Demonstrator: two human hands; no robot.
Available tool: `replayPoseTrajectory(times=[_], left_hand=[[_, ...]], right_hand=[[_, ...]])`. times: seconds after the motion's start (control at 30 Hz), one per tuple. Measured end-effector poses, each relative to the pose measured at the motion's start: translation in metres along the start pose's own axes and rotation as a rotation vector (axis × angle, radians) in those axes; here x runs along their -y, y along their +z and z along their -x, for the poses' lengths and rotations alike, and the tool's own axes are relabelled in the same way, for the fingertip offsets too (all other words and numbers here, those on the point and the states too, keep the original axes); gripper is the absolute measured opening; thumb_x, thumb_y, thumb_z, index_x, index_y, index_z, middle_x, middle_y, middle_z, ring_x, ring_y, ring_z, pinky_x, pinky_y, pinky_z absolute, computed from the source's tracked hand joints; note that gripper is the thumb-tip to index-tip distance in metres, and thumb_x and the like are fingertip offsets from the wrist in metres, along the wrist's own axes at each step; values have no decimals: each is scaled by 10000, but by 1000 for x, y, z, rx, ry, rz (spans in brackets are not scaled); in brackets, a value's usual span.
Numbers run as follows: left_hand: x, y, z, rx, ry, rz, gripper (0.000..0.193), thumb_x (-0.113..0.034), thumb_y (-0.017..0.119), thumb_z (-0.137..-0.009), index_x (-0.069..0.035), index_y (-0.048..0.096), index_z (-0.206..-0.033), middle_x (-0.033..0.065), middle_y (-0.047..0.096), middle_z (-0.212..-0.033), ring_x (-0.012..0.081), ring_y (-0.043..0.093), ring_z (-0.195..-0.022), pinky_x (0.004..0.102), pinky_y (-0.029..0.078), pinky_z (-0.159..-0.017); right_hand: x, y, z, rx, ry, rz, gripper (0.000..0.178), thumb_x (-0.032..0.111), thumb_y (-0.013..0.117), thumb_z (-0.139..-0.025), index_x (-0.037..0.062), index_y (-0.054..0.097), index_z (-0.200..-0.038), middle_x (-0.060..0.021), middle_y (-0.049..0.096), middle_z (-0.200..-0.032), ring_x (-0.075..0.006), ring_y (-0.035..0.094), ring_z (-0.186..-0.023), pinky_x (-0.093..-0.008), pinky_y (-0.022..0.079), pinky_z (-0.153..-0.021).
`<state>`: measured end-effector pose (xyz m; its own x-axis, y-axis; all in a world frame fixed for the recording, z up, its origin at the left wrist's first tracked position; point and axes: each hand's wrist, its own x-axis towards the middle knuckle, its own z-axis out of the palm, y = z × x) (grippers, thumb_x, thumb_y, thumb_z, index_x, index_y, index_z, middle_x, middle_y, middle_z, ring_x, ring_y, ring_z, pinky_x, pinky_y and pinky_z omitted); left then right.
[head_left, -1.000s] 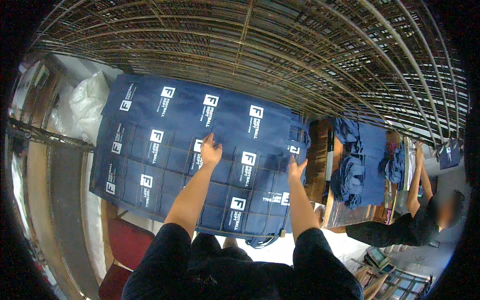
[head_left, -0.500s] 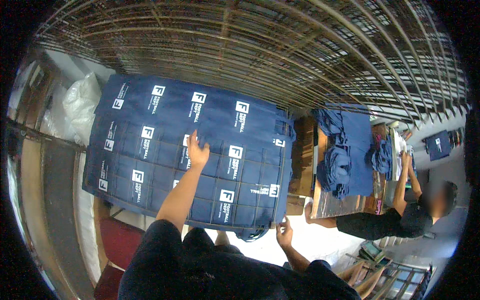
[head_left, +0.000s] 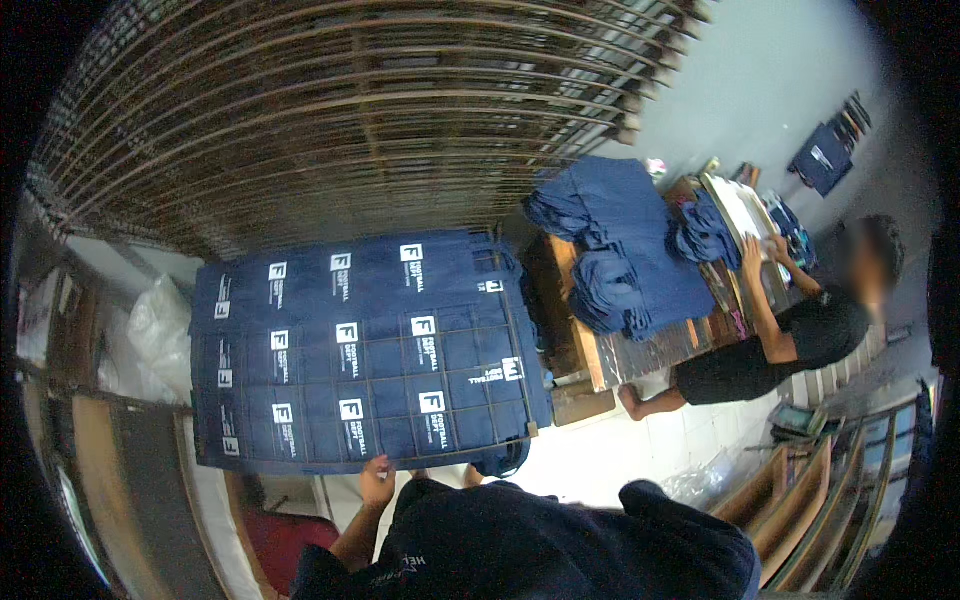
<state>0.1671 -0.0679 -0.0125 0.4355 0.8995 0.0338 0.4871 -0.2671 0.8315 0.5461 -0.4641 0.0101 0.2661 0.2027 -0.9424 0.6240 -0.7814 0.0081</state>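
Observation:
Navy cloth pieces (head_left: pixel 310 310) with white prints lie in rows in front of me. Thin bars of a wire rack (head_left: pixel 533 432) show across them. My left hand (head_left: pixel 377 484) is at the rack's front edge, left of its middle, with fingers curled on the front rail. Beyond the rail, that hand is next to the lowest row of prints. My right hand is out of view; only the dark right sleeve (head_left: pixel 700 520) shows at the lower right.
Raised wire racks (head_left: pixel 330 120) tilt above the far side. To the right, a wooden table (head_left: pixel 640 360) bears stacked navy cloth (head_left: pixel 620 240). A co-worker (head_left: pixel 800 330) handles a white frame (head_left: pixel 735 215) there. Clear plastic bags (head_left: pixel 160 330) stand left; a red chair (head_left: pixel 285 540) is at the lower left.
My left hand has come back from above the cloth to the rack's front edge. My right hand has left the front right corner and gone out of view. The view has swung right.

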Motion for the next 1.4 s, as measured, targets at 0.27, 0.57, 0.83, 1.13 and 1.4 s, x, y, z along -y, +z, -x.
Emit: replayPoseTrajectory(times=[0.27,0.57,0.83,1.13,1.4], left_hand=[[-46,5,-13,-52,5,-60,264,-61,649,-698,-18,587,-951,109,613,-744,196,599,-654,304,475,-611],[-26,21,24,106,-36,-301,319,-151,658,-705,-41,577,-994,100,622,-737,219,613,-654,332,485,-589],[30,-8,77,274,-508,-87,377,-241,659,-699,-51,577,-1014,102,642,-732,225,634,-687,342,494,-615],[-73,-39,75,157,-437,-292,374,-243,649,-705,-45,591,-1017,98,652,-761,226,638,-724,336,497,-639],[-118,-27,53,172,-493,-152,414,-216,651,-736,10,549,-1069,93,652,-770,163,625,-730,313,494,-680]], right_hand=[[108,-151,-56,-638,-361,-346,452,362,580,-768,142,512,-1156,-109,647,-842,-277,606,-844,-393,468,-769],[36,-268,-9,-924,-610,-1479,286,86,589,-774,71,554,-1058,-57,607,-811,-113,572,-641,-254,447,-511],[-59,-351,-3,-986,-570,-2269,421,381,548,-796,147,476,-1138,-28,546,-1017,-166,554,-842,-324,441,-642],[-60,-443,15,-715,-879,-2839,789,561,505,-772,34,261,-1306,-193,341,-1306,-334,375,-1176,-493,273,-981],[-34,-461,-65,-887,-783,-2432,206,32,569,-722,58,521,-921,-80,576,-886,-205,588,-790,-345,502,-683]])
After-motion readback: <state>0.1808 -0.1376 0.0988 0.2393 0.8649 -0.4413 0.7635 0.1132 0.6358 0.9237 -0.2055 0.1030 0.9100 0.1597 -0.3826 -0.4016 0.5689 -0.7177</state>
